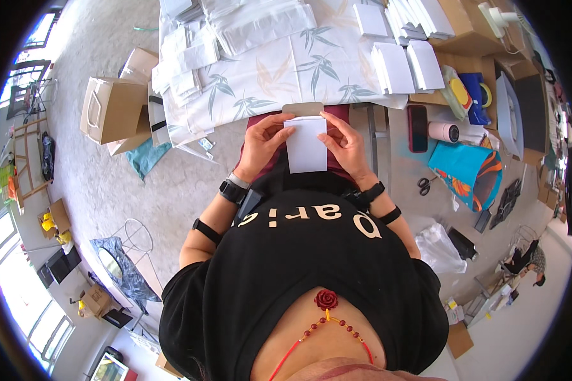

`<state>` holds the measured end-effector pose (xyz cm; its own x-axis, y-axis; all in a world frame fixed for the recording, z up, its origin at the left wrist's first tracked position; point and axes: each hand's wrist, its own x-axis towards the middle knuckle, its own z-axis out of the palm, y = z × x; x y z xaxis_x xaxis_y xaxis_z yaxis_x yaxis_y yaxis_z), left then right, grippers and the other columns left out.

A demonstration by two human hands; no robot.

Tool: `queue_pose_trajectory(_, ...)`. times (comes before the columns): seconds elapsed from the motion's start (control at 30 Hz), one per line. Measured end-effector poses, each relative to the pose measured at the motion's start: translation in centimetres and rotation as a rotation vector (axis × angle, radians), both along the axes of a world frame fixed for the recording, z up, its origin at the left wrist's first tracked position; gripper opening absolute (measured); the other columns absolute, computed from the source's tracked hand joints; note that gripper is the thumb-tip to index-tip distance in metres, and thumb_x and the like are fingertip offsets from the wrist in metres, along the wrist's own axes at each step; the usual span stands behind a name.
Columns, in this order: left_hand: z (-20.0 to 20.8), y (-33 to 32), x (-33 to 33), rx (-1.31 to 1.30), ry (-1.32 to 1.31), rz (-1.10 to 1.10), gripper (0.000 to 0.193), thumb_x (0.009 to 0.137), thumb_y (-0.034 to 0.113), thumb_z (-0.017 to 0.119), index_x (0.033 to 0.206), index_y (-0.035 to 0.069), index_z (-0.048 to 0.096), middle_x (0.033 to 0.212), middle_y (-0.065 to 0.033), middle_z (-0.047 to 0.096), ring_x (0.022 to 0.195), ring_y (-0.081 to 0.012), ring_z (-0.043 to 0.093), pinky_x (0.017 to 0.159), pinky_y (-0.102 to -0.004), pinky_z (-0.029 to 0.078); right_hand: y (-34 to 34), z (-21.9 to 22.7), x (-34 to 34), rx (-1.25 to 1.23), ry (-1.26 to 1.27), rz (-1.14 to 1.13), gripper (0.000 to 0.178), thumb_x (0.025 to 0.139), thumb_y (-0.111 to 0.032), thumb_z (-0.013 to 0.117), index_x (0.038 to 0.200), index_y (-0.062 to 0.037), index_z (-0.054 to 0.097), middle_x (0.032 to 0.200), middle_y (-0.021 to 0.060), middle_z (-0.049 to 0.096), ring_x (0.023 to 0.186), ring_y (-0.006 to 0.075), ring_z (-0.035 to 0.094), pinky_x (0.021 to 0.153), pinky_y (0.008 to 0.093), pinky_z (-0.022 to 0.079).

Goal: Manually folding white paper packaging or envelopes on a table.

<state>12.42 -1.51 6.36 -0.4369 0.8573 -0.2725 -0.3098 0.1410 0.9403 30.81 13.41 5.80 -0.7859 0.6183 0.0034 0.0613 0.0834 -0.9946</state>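
Observation:
In front of my body both hands hold a flat white paper sleeve (307,149) upright by its upper corners. A grey-brown card (303,108) shows at its top edge; whether it is a flap or a separate piece I cannot tell. My left hand (264,140) pinches the left corner between thumb and fingers. My right hand (343,143) pinches the right corner in the same way. Just beyond my hands lies the edge of a table with a leaf-patterned cloth (270,79). Stacks of white sleeves (393,68) stand at its right end.
Clear plastic bags (260,25) lie piled on the table's far left. On the right are a phone (417,128), a pink bottle (443,131), scissors (424,185) and a blue bag (467,174). Brown cardboard boxes (114,109) stand left of the table. Another person (535,263) is at far right.

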Motion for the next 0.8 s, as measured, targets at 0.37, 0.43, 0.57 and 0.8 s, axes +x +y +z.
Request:
queue_pose_trajectory(0.37,-2.9,1.2,-0.5,-0.055,0.088,0.066,0.019,0.102,0.013,0.067,0.115,-0.001,0.07,0.102,0.0005,0.068,0.092,-0.0056,0.061,0.082,-0.0198,0.05,1.2,-2.4,-1.6,-0.239,0.007,-0.144,0.018,0.1,-0.014,0.07,0.112,-0.0003,0.068,0.094,-0.0015,0.068,0.083,0.003,0.061,0.074,0.0189,0.049)
queue_pose_trajectory(0.43,-2.2,1.5,-0.4,-0.054,-0.082,0.078,0.019,0.101,0.012,0.069,0.115,0.0,0.069,0.102,0.0005,0.068,0.094,-0.0054,0.061,0.083,-0.0203,0.05,0.8,-1.5,-2.0,-0.242,0.009,-0.201,0.019,0.1,-0.014,0.07,0.114,-0.001,0.068,0.094,-0.001,0.069,0.083,0.0033,0.061,0.075,0.0193,0.049)
queue_pose_trajectory(0.57,-1.3,1.9,-0.2,0.001,-0.07,0.125,0.022,0.1,0.009,0.069,0.119,-0.001,0.068,0.099,0.0001,0.069,0.092,-0.0056,0.063,0.084,-0.0219,0.052,1.1,-1.9,-1.5,-0.241,-0.009,-0.158,0.018,0.098,-0.012,0.072,0.114,-0.0032,0.07,0.097,0.0013,0.071,0.086,0.0048,0.063,0.077,0.0211,0.051)
queue_pose_trajectory(0.8,-1.0,1.6,-1.5,-0.04,-0.001,-0.064,0.018,0.101,0.011,0.067,0.112,-0.003,0.072,0.102,-0.0039,0.073,0.093,-0.0069,0.064,0.084,-0.0226,0.053,2.7,-2.1,-0.8,-0.184,0.005,0.01,0.015,0.099,-0.012,0.07,0.111,-0.0034,0.074,0.103,0.0023,0.074,0.09,0.0064,0.065,0.081,0.0222,0.053)
